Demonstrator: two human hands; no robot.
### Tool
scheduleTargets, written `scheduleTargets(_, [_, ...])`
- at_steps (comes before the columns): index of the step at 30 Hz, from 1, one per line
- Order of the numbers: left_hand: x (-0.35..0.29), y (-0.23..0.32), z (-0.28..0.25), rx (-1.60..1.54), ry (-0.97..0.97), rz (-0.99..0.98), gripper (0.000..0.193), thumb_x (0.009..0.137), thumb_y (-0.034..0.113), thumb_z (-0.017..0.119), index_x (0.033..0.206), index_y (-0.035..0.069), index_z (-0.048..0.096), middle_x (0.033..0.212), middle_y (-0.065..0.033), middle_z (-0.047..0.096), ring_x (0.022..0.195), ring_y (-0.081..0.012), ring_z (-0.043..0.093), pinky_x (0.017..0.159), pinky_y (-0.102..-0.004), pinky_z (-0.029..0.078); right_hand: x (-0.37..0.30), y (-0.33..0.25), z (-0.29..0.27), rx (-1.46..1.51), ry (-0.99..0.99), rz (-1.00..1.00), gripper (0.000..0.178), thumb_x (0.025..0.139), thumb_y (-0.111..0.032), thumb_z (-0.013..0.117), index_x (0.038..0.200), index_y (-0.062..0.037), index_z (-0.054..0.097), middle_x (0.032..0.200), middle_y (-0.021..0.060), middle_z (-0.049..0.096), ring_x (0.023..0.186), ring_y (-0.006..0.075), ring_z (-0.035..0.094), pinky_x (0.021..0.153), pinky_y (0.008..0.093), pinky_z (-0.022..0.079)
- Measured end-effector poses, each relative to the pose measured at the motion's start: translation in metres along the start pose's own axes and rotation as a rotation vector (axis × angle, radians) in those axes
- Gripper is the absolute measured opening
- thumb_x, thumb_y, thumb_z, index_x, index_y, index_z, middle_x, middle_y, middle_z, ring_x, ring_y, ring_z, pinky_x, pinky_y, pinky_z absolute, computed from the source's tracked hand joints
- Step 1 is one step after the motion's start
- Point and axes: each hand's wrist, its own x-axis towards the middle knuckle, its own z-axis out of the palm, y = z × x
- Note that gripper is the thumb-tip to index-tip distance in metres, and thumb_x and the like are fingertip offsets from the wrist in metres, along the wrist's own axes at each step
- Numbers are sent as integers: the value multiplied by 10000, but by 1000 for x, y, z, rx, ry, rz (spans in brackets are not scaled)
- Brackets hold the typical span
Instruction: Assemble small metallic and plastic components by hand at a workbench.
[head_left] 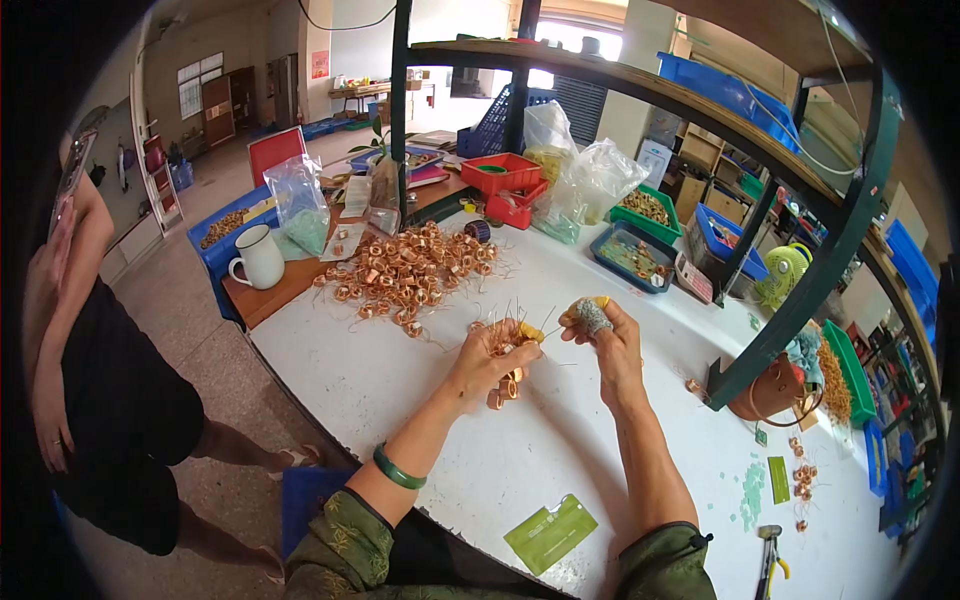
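Several copper wire coils (508,383) with thin wire leads are bunched in my left hand (494,358), whose fingers are closed round them. Yellow covers show on its fingertips. To its right, my right hand (612,345) is closed in a pinch close to the ends of the leads. A grey speckled wrap or pad (592,316) shows at its thumb and fingers, along with a yellow fingertip cover. Whether it grips a lead is too small to tell. Beyond my left hand lies a large heap of similar copper coils (410,268) on the white table (480,460).
A green packet (551,534) and pliers (770,560) lie near the front edge. Dark shelf posts (800,240) rise at the right, beside a brown pot (765,390). Trays and a white mug (258,258) stand farther back. At left stands another person (110,400).
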Motion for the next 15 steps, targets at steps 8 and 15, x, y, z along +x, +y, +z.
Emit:
scheduleTargets(8, [-2, 6, 2, 7, 76, -25, 136, 826, 192, 674, 887, 83, 619, 586, 2, 540, 361, -67, 417, 280, -210, 238, -2, -8, 12, 31, -77, 74, 264, 852, 27, 442, 1033, -39, 623, 925, 104, 680, 772, 150, 608, 748, 239, 444])
scheduleTargets(15, [2, -4, -2, -21, -67, 63, 142, 837, 177, 672, 931, 81, 627, 595, 4, 549, 362, -64, 434, 277, -203, 250, -1, 6, 6, 100, -145, 53, 231, 847, 65, 470, 1014, -24, 600, 912, 122, 669, 777, 172, 634, 741, 263, 490])
